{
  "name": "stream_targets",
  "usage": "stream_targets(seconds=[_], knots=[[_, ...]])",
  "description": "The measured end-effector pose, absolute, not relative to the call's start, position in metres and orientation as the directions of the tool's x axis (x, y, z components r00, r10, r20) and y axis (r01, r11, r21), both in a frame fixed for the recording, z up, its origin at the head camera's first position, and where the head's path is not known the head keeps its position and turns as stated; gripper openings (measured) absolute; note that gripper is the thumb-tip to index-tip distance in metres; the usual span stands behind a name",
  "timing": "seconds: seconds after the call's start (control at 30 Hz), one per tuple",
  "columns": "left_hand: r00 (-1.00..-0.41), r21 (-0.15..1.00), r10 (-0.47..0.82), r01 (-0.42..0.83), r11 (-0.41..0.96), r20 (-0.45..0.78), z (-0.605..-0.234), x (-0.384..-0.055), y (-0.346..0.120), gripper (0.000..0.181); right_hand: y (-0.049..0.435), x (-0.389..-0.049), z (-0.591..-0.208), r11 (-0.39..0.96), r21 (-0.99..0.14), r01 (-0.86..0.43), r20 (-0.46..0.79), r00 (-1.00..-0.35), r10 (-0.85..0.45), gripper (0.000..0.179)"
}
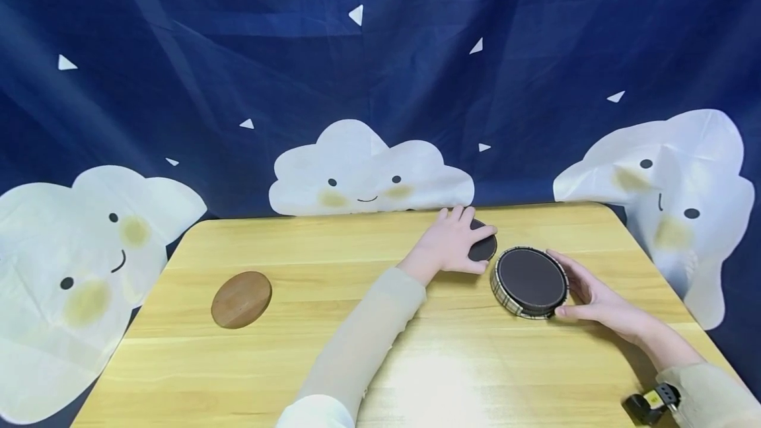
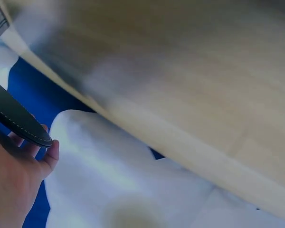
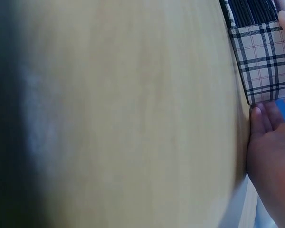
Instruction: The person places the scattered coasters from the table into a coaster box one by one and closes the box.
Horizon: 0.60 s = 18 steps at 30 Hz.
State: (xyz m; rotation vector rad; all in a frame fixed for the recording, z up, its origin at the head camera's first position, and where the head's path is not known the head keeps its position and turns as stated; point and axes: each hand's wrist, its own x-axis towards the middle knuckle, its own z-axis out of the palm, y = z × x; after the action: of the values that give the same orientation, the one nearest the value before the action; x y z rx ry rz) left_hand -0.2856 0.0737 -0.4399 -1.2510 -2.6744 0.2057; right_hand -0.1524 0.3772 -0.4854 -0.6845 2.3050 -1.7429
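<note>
My left hand [image 1: 450, 243] holds a round black coaster [image 1: 484, 248] near the table's far edge, fingers spread across it. In the left wrist view the coaster [image 2: 16, 114] shows a stitched rim and sits within the fingers. Just right of it stands a round plaid coaster holder [image 1: 505, 299] with a dark coaster [image 1: 531, 277] on top. Around the holder's right side my right hand [image 1: 600, 299] grips with thumb and fingers. Several black coasters [image 3: 251, 12] stacked inside show through the holder's side opening in the right wrist view.
A round brown wooden disc [image 1: 241, 300] lies on the left part of the light wood table [image 1: 178, 362]. Behind the table hangs a dark blue curtain [image 1: 380, 71] with white clouds. A small black device [image 1: 651, 405] is at the right sleeve.
</note>
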Motion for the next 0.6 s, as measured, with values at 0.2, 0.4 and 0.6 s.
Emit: stream_targets(seconds=[0.2,0.4,0.6], knots=[[-0.596,-0.242,0.799,0.766,0.595,0.078,-0.427,-0.276,0.084,0.078,0.378,-0.153,-0.487,0.222,-0.943,-0.249,0.127,-0.883,-0.452,0.100],[-0.561,-0.253,0.824,0.789,0.561,0.076,-0.422,-0.266,0.095,0.077,0.378,-0.153,-0.486,0.221,-0.945,-0.240,0.119,-0.884,-0.452,0.100],[-0.537,-0.263,0.842,0.807,0.529,0.047,-0.420,-0.257,0.107,0.075,0.377,-0.152,-0.484,0.233,-0.947,-0.222,0.098,-0.889,-0.447,0.100]])
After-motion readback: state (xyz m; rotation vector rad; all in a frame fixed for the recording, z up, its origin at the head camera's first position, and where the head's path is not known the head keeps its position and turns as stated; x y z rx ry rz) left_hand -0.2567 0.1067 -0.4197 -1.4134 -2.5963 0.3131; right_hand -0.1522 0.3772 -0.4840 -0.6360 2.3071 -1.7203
